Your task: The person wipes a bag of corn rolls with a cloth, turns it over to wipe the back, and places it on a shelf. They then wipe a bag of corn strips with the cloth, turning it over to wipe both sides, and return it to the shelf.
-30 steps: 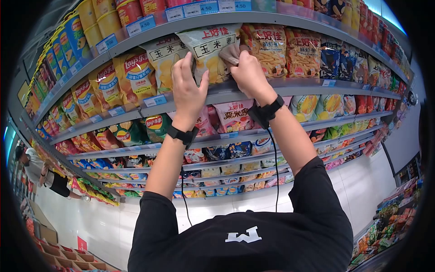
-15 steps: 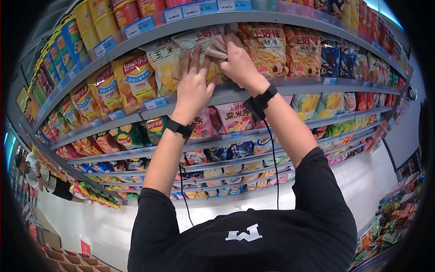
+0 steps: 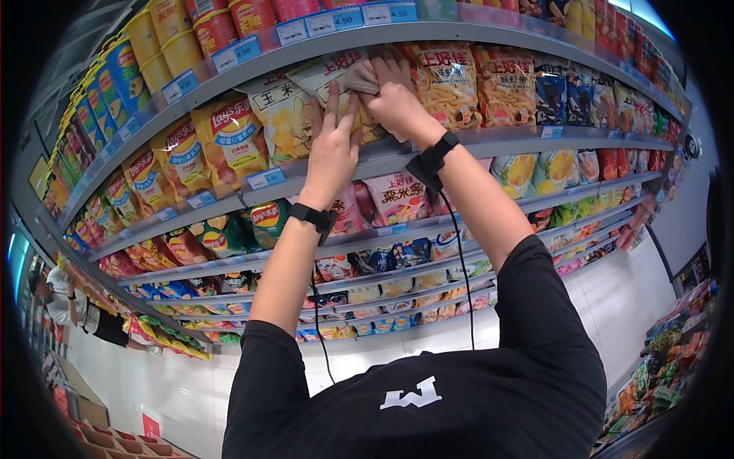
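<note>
My right hand (image 3: 396, 98) grips a folded beige-grey cloth (image 3: 361, 77) and presses it against the upper part of a pale snack bag (image 3: 327, 73) on the upper shelf. Against the front of the same bag rests my left hand (image 3: 334, 149), its fingers stretched out and slightly apart. The two hands partly cover the bag. To its left stands another corn snack bag (image 3: 280, 122), and to the right an orange prawn cracker bag (image 3: 443, 80). Each wrist wears a black strap with a small device and a cable.
A shelf edge (image 3: 306, 46) with price tags runs above my hands, under canisters and red tubs. Yellow Lay's bags (image 3: 232, 131) line the shelf on the left. Lower shelves hold pink snack bags (image 3: 397, 197) and more packets. A person (image 3: 73, 306) stands in the aisle at far left.
My left hand has shifted slightly right across the bag, nearer the cloth. My right hand still holds the cloth in nearly the same place, and the view has moved a little.
</note>
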The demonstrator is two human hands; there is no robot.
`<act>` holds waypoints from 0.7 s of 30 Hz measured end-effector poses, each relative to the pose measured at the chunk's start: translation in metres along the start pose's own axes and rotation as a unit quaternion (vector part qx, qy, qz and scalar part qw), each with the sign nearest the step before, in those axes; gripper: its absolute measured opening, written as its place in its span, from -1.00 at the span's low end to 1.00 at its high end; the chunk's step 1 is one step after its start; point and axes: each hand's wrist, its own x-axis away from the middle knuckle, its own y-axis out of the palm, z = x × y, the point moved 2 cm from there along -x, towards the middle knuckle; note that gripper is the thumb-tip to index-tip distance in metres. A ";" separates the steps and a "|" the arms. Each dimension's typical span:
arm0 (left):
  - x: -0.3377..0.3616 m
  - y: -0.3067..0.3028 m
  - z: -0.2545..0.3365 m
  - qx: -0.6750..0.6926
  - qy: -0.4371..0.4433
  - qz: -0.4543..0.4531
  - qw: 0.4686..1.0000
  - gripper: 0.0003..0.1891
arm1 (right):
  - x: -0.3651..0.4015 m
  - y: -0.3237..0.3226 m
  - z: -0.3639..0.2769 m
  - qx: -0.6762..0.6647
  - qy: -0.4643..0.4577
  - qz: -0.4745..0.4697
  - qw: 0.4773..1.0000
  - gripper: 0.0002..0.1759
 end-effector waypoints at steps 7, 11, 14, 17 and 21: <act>-0.006 -0.002 -0.004 0.009 0.045 0.005 0.999 -0.41 | -0.006 -0.009 0.004 -0.061 0.078 -0.079 0.992 -0.55; -0.014 -0.009 -0.012 0.050 0.057 -0.028 0.997 -0.40 | -0.001 -0.009 0.006 -0.101 0.121 -0.102 0.982 -0.52; -0.008 -0.008 -0.016 0.069 0.068 -0.051 0.994 -0.43 | 0.013 -0.002 0.006 -0.136 0.128 -0.077 0.979 -0.50; 0.000 0.000 -0.016 0.067 0.052 -0.048 0.995 -0.42 | 0.017 0.001 0.003 -0.143 0.110 -0.047 0.982 -0.47; 0.008 -0.002 -0.009 0.046 0.039 -0.052 0.997 -0.41 | 0.022 -0.003 0.003 -0.135 0.156 -0.090 0.974 -0.46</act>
